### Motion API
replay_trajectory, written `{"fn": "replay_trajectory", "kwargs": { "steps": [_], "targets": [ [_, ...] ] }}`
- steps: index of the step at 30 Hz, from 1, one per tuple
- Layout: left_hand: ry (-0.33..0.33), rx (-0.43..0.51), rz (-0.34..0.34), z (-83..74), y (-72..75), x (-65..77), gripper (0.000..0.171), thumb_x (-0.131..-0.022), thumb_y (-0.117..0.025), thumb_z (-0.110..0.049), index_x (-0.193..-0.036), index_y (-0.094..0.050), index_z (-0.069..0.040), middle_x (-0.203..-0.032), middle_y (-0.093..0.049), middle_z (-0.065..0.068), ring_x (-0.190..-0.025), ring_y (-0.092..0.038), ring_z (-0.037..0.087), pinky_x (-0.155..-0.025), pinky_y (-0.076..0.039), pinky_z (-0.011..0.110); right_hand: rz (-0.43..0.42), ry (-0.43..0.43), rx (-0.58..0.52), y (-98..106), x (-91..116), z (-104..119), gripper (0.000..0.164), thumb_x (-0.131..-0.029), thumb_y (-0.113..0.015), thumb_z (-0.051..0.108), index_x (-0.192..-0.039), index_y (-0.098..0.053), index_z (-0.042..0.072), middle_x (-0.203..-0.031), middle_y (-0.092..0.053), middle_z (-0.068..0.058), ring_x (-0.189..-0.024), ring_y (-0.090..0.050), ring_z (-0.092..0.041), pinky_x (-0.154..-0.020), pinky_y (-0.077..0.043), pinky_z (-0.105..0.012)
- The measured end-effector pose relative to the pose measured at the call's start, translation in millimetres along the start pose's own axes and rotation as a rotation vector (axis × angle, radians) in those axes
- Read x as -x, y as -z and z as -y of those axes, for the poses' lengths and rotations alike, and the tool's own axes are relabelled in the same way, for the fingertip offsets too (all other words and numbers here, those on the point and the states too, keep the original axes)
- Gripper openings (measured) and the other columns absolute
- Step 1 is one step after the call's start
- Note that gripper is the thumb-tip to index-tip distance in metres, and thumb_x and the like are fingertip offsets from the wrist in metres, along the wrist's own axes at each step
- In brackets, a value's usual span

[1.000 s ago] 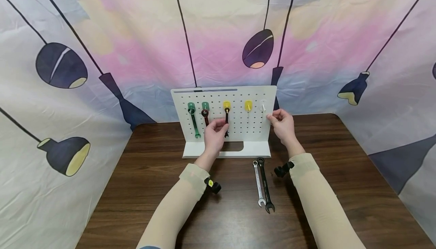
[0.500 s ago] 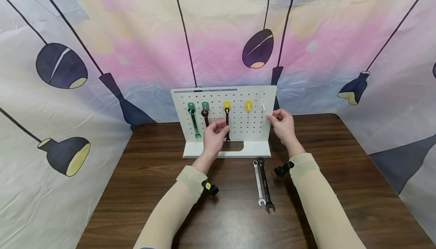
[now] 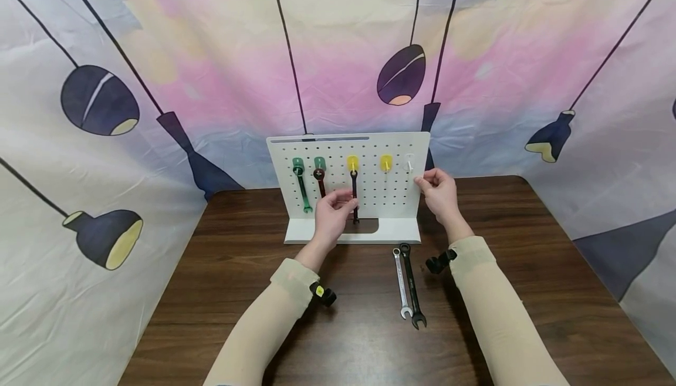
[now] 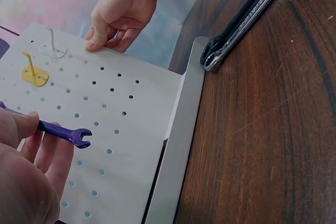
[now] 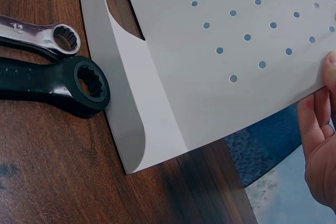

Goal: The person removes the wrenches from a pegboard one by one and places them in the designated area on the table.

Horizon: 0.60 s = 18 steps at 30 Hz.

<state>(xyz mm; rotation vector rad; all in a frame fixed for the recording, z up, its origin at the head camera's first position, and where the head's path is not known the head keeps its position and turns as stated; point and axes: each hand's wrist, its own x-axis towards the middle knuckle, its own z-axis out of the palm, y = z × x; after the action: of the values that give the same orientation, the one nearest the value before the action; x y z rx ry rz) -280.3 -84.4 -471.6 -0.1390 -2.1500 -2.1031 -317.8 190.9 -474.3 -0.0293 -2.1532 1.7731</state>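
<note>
A white pegboard (image 3: 393, 195) stands at the back of the wooden table. On its hooks hang a green wrench (image 3: 303, 191), a red wrench (image 3: 320, 179) and a dark purple wrench (image 3: 354, 193), the last from a yellow hook (image 3: 352, 163). My left hand (image 3: 344, 202) pinches the purple wrench's shaft (image 4: 64, 132) between thumb and fingers (image 4: 25, 125), just above its open end. My right hand (image 3: 425, 182) grips the pegboard's right edge (image 5: 294, 95), thumb on the front face. Right of the purple wrench, a second yellow hook (image 4: 32, 72) and a white hook (image 4: 53, 49) hold nothing.
A silver wrench (image 3: 401, 284) and a black wrench (image 3: 412, 287) lie side by side on the table in front of the pegboard's base (image 5: 123, 129), ring ends (image 5: 88, 84) toward it. Patterned cloth walls close in the table on three sides.
The purple wrench has dropped a little lower on the yellow hook and hangs straighter. My left hand followed it down slightly. My right hand has stayed on the board's edge.
</note>
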Motion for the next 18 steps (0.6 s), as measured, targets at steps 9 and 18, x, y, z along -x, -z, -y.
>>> {"fn": "replay_trajectory", "kwargs": {
  "steps": [9,18],
  "targets": [
    [0.009,0.023,0.04,1.1,6.6,3.1,0.024,-0.097,-0.079,-0.004,-0.121,-0.077,-0.002,-0.108,-0.074,0.009,-0.09,-0.074,0.016,-0.082,-0.066,0.037,0.002,-0.017,-0.001,0,-1,-2,0.018,-0.102,-0.075,0.01,-0.102,-0.063,-0.004,-0.091,-0.064,-0.004,-0.083,-0.059,-0.013,-0.07,-0.057,-0.027],
    [0.042,0.038,0.084,-7.9,12.2,9.2,0.028,-0.098,-0.077,-0.004,-0.126,-0.074,-0.001,-0.107,-0.073,0.009,-0.086,-0.074,0.014,-0.086,-0.066,0.05,0.003,-0.01,-0.007,0,-1,-1,0.018,-0.102,-0.075,0.009,-0.101,-0.062,-0.004,-0.09,-0.063,-0.004,-0.082,-0.058,-0.013,-0.066,-0.053,-0.019]
  ]
}}
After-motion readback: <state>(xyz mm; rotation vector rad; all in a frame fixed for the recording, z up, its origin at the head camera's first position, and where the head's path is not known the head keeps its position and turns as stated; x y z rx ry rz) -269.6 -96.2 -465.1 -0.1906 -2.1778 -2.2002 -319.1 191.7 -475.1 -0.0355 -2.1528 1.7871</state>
